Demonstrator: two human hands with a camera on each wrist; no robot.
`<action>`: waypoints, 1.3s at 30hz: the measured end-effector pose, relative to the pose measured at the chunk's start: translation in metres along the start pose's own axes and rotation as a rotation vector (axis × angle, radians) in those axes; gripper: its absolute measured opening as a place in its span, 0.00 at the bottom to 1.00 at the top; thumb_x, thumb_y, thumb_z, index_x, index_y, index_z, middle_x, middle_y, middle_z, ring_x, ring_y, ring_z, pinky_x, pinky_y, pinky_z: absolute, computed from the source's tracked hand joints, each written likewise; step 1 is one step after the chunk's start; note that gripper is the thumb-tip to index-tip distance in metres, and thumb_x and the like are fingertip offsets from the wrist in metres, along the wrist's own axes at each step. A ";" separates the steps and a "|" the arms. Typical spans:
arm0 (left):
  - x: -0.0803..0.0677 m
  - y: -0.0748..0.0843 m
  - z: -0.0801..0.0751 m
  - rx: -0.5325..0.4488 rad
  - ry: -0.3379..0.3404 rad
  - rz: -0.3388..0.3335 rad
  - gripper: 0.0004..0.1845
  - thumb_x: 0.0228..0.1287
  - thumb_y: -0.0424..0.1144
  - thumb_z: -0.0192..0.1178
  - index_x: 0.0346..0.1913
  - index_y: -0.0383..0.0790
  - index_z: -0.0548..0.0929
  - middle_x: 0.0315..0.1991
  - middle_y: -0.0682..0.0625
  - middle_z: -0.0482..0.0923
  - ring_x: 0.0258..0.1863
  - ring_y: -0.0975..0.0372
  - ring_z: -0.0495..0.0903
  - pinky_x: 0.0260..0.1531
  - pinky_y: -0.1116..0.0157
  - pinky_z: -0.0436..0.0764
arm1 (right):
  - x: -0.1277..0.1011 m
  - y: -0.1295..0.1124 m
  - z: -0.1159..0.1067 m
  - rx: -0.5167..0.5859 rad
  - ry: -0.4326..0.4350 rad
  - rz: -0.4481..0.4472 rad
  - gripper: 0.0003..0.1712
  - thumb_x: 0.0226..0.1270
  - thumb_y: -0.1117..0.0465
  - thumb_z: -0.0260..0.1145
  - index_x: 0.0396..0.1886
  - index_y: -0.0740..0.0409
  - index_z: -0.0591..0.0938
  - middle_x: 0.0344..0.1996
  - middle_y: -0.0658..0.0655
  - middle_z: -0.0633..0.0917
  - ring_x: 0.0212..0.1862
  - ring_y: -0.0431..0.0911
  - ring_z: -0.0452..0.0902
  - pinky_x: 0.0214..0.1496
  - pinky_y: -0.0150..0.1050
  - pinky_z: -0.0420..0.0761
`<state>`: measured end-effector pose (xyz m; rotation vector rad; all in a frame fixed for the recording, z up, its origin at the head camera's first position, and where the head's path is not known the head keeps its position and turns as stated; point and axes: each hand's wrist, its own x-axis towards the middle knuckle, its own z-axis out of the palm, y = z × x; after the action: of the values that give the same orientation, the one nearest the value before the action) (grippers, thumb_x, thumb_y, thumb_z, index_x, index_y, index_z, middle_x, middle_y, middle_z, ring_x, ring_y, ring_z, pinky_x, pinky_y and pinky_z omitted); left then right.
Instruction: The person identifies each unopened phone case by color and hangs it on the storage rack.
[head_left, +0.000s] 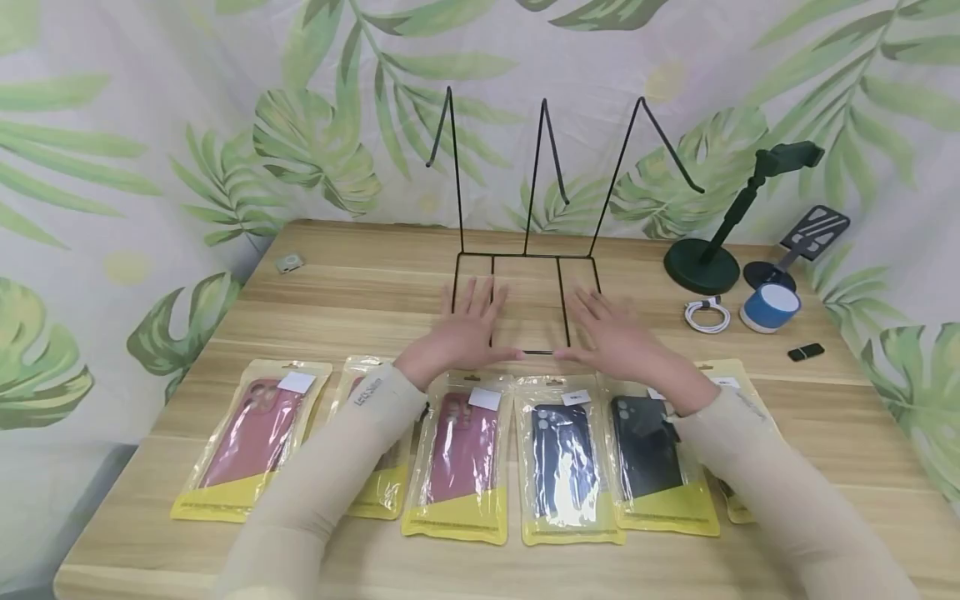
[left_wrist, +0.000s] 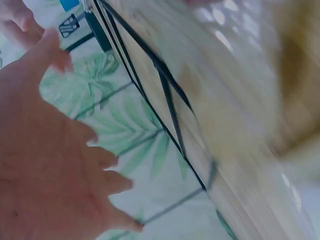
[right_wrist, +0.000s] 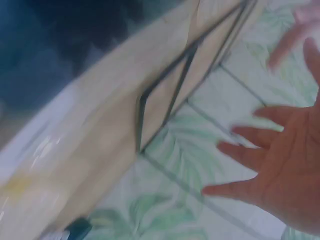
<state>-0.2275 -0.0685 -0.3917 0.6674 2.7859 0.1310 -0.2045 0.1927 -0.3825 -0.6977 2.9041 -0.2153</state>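
A black wire rack (head_left: 525, 255) with three upright hooked prongs stands at the back of the wooden table. Over the left side of its base, my left hand (head_left: 468, 329) spreads its fingers and holds nothing. My right hand (head_left: 611, 333) does the same over the right side; both thumbs point inward. In the wrist views, the left hand (left_wrist: 55, 160) and right hand (right_wrist: 280, 165) appear apart from the rack. Below them lie phone cases in yellow-edged clear pouches: pink cases (head_left: 255, 429) (head_left: 461, 454), a dark blue one (head_left: 564, 454) and a black one (head_left: 643, 446). My sleeves partly cover others.
At the right are a dark green stand (head_left: 705, 262), a black phone holder (head_left: 810, 237), a coiled white cable (head_left: 707, 317), a blue-and-white cylinder (head_left: 770, 307) and a small black stick (head_left: 806, 352). A small grey object (head_left: 289, 263) lies at the back left. Leaf-print cloth hangs behind.
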 end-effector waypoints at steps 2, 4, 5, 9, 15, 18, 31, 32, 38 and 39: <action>-0.003 -0.011 0.001 -0.001 -0.019 -0.010 0.58 0.63 0.74 0.48 0.80 0.44 0.34 0.80 0.40 0.24 0.78 0.40 0.28 0.71 0.33 0.29 | -0.014 0.015 -0.005 0.015 0.022 -0.008 0.44 0.73 0.39 0.57 0.77 0.61 0.60 0.76 0.67 0.61 0.75 0.65 0.57 0.74 0.70 0.52; -0.007 -0.022 0.002 0.008 -0.054 -0.031 0.57 0.63 0.72 0.51 0.80 0.42 0.37 0.80 0.37 0.28 0.78 0.38 0.32 0.71 0.32 0.32 | -0.031 0.035 -0.010 0.041 0.037 0.004 0.34 0.75 0.48 0.58 0.72 0.63 0.68 0.70 0.70 0.70 0.70 0.67 0.66 0.71 0.68 0.61; -0.009 -0.027 0.003 0.009 -0.070 -0.042 0.57 0.63 0.71 0.52 0.80 0.41 0.38 0.80 0.36 0.30 0.78 0.37 0.35 0.71 0.31 0.33 | -0.040 0.047 -0.012 0.045 0.039 0.017 0.30 0.75 0.52 0.58 0.70 0.65 0.70 0.67 0.72 0.72 0.67 0.69 0.68 0.69 0.67 0.65; -0.015 -0.043 0.002 0.008 -0.137 -0.080 0.56 0.64 0.68 0.56 0.80 0.38 0.41 0.80 0.34 0.34 0.78 0.37 0.40 0.71 0.31 0.37 | -0.073 0.093 -0.013 0.045 0.012 0.071 0.23 0.72 0.62 0.61 0.61 0.70 0.77 0.60 0.76 0.76 0.62 0.72 0.71 0.62 0.65 0.73; -0.019 -0.052 -0.002 -0.035 -0.196 -0.109 0.57 0.65 0.66 0.57 0.79 0.35 0.39 0.80 0.35 0.37 0.78 0.39 0.42 0.72 0.32 0.37 | -0.100 0.137 -0.006 0.072 -0.057 0.101 0.17 0.64 0.67 0.65 0.52 0.70 0.82 0.52 0.73 0.81 0.57 0.70 0.75 0.57 0.65 0.75; -0.019 -0.053 -0.003 -0.024 -0.202 -0.125 0.55 0.66 0.66 0.56 0.79 0.34 0.41 0.80 0.36 0.40 0.78 0.39 0.44 0.72 0.32 0.37 | -0.100 0.146 -0.003 0.108 -0.071 0.159 0.15 0.64 0.65 0.65 0.49 0.69 0.83 0.49 0.71 0.83 0.51 0.66 0.78 0.53 0.63 0.77; -0.014 -0.051 -0.003 0.012 -0.186 -0.101 0.46 0.73 0.59 0.51 0.79 0.35 0.46 0.80 0.38 0.44 0.77 0.39 0.48 0.72 0.31 0.43 | -0.107 0.157 -0.013 0.183 0.034 0.243 0.07 0.72 0.60 0.62 0.40 0.59 0.81 0.46 0.68 0.85 0.43 0.58 0.81 0.42 0.55 0.79; -0.014 -0.051 -0.003 0.009 -0.188 -0.103 0.46 0.73 0.59 0.51 0.79 0.35 0.46 0.80 0.38 0.44 0.77 0.39 0.48 0.72 0.32 0.42 | -0.109 0.157 -0.016 0.197 0.061 0.244 0.07 0.73 0.59 0.61 0.40 0.59 0.80 0.45 0.68 0.84 0.44 0.59 0.81 0.42 0.54 0.79; -0.013 -0.052 -0.001 -0.007 -0.190 -0.108 0.46 0.73 0.58 0.51 0.79 0.35 0.45 0.80 0.38 0.42 0.78 0.39 0.47 0.72 0.32 0.42 | -0.125 0.148 -0.044 0.236 0.347 0.184 0.07 0.74 0.58 0.61 0.42 0.56 0.83 0.37 0.50 0.85 0.39 0.31 0.74 0.35 0.33 0.73; -0.012 -0.052 -0.001 -0.006 -0.191 -0.108 0.46 0.73 0.58 0.51 0.79 0.36 0.44 0.80 0.38 0.42 0.78 0.40 0.47 0.72 0.32 0.42 | -0.128 0.145 -0.050 0.235 0.394 0.163 0.07 0.74 0.59 0.62 0.42 0.56 0.83 0.36 0.42 0.85 0.39 0.25 0.71 0.35 0.30 0.72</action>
<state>-0.2397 -0.1204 -0.3956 0.4989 2.6286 0.0514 -0.1641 0.3845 -0.3452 -0.4149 3.2015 -0.7359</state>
